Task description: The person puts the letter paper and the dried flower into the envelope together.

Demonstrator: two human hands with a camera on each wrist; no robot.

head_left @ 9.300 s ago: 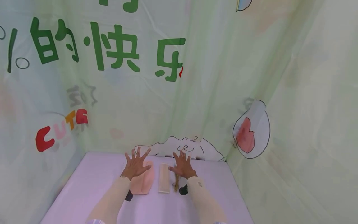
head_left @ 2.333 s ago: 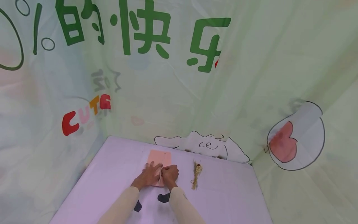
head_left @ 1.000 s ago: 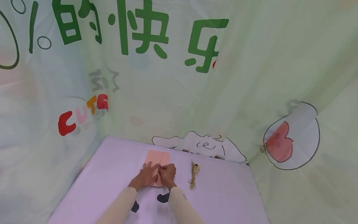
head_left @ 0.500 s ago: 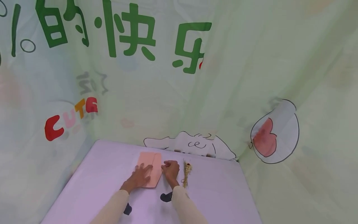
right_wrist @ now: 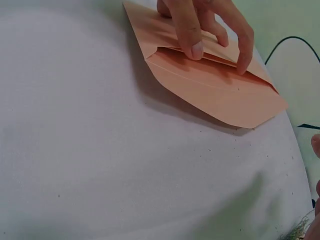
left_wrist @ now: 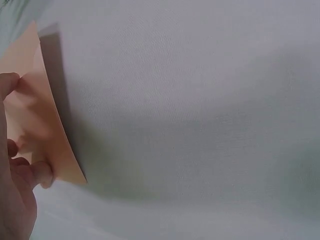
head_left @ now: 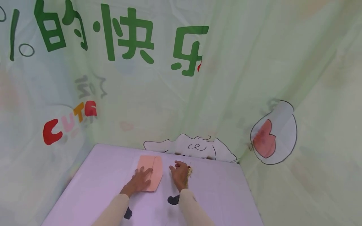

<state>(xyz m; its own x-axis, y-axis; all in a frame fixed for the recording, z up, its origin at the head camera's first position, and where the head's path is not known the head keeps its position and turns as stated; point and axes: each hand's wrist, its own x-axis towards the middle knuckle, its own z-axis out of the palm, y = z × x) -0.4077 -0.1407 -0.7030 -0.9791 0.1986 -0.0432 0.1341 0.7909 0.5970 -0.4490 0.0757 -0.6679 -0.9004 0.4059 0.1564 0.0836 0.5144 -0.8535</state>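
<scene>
A peach paper envelope (head_left: 157, 175) lies on the table, its unfolded flap (right_wrist: 215, 105) on the right side. My left hand (head_left: 139, 181) rests on it with spread fingers. In the right wrist view, the left thumb and fingertips lie along the envelope's mouth, which gapes slightly. In the left wrist view, one long edge of the envelope (left_wrist: 42, 120) stands a little raised above its shadow. My right hand (head_left: 179, 174) is right of the envelope, fingers loosely bent, nothing between them. It overlaps a small dried-flower bunch (head_left: 190, 171), hiding most of its stems.
The lilac-covered table (head_left: 220, 191) meets printed fabric walls (head_left: 158, 106) at the back and sides. Tiny dark specks lie on the cloth beside the envelope. A dark wrist camera (head_left: 173, 200) shows under the right forearm.
My right hand has left the envelope's mouth and moved right, over the dried flowers. The left hand stays on the envelope. The pale card seen on the table at first is out of sight.
</scene>
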